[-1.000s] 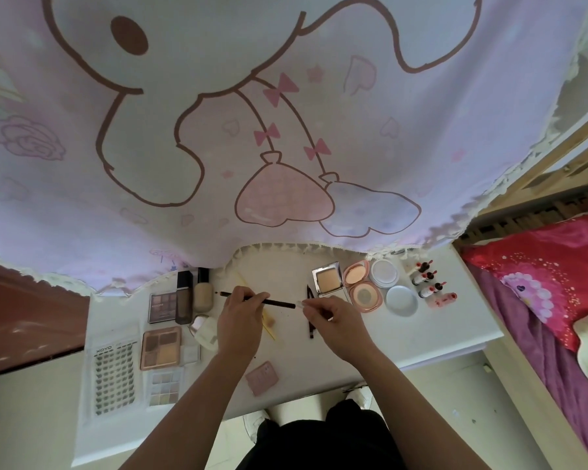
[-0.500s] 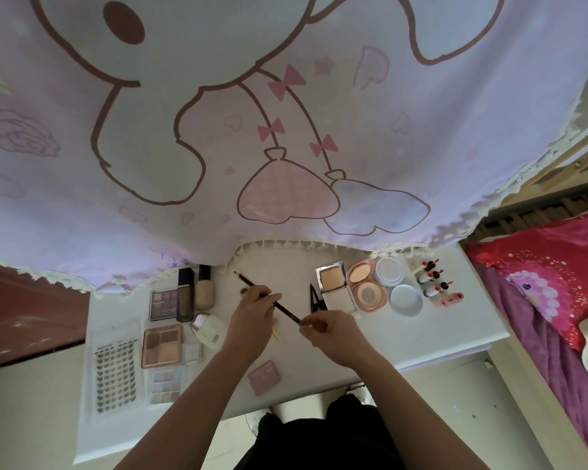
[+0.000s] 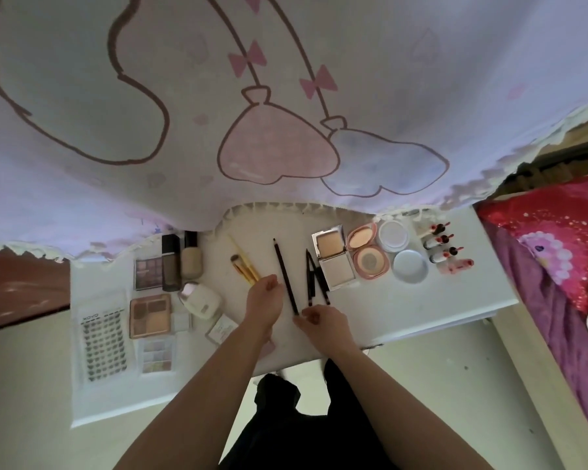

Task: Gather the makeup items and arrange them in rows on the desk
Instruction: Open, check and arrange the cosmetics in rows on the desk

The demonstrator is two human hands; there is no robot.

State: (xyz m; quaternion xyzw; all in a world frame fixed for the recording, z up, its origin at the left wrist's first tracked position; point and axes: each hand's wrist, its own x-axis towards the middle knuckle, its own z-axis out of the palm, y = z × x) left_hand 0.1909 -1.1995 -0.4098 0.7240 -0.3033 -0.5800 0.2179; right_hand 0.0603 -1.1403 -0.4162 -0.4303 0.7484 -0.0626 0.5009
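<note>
The long dark slender pencil (image 3: 286, 277) is laid lengthwise away from the body, its near tip touched by the loosely curled, empty-looking right hand (image 3: 321, 325), while the left hand (image 3: 263, 298), curled with nothing seen gripped, is held just beside its shaft.

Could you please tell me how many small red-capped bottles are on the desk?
4, in a column at the desk's right end: first bottle farthest back, second bottle, third bottle, and fourth bottle nearest. The hanging cloth may hide more.

Bare desk (image 3: 455, 300) strip near front-right edge; dark pencil (image 3: 286, 276), black liners (image 3: 311, 279) and gold brushes (image 3: 245, 266) crowd the centre, curtain (image 3: 286, 96) overhangs the back.
</note>
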